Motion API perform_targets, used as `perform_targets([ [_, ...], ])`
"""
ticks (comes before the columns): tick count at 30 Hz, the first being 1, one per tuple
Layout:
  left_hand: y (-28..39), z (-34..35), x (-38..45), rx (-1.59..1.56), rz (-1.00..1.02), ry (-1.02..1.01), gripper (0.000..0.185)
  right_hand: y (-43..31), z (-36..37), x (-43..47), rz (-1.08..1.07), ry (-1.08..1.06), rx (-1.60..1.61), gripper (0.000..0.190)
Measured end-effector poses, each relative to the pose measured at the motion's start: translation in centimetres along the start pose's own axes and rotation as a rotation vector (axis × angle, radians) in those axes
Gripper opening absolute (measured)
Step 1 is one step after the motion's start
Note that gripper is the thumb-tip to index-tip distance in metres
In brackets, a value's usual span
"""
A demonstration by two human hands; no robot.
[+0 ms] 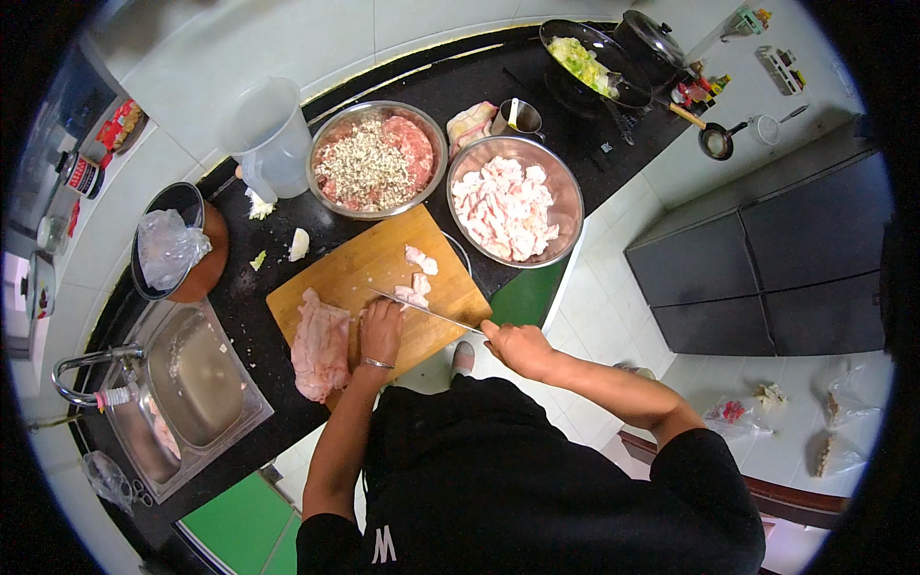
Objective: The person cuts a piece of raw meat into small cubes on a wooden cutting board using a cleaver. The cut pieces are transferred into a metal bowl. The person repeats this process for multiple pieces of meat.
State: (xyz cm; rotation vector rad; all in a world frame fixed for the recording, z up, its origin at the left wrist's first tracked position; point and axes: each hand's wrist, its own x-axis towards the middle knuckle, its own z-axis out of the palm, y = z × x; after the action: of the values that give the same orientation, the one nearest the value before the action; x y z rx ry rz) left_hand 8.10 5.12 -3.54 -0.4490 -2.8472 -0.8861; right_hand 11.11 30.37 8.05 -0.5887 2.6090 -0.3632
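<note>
A kitchen knife [438, 315] is gripped by its handle in my right hand [519, 349], with the blade reaching left across a wooden cutting board [359, 259]. Close to the blade's tip, my left hand [381, 332] rests on the board with fingers bent; whether it pins a piece beneath is hidden. Small cut pieces of pale fatty meat [415, 291] lie beside the blade. Left of that hand, a large slab of pale raw meat [320, 345] overhangs the board's near edge. A steel bowl [568, 223] of cut fatty pieces stands beyond the board's right corner.
Behind the board stand a steel bowl [438, 169] of minced meat with chopped bits and a plastic jug [277, 154]. At left are a brown pot [208, 259] holding a plastic bag and a sink [208, 381]. A wok [636, 83] with cabbage sits at the far right.
</note>
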Motion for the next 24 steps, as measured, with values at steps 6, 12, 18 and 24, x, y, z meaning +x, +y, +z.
perform_targets([
  [6,0.6,0.0,0.5,0.009,0.088,0.035,0.015,-2.1,2.5,4.6,0.048,0.008,-0.038,0.019],
  [12,-0.3,-0.5,0.0,-0.011,0.046,0.035,0.016,0.2,1.0,1.4,0.015,-0.016,0.085,0.018],
  [18,0.6,-1.0,0.1,-0.04,0.064,-0.088,0.018,-1.2,2.4,4.9,0.058,-0.036,0.134,0.022],
  [24,0.4,-3.4,-1.5,-0.004,0.137,-0.012,0.03,1.4,2.2,3.9,0.084,0.082,0.198,0.027],
])
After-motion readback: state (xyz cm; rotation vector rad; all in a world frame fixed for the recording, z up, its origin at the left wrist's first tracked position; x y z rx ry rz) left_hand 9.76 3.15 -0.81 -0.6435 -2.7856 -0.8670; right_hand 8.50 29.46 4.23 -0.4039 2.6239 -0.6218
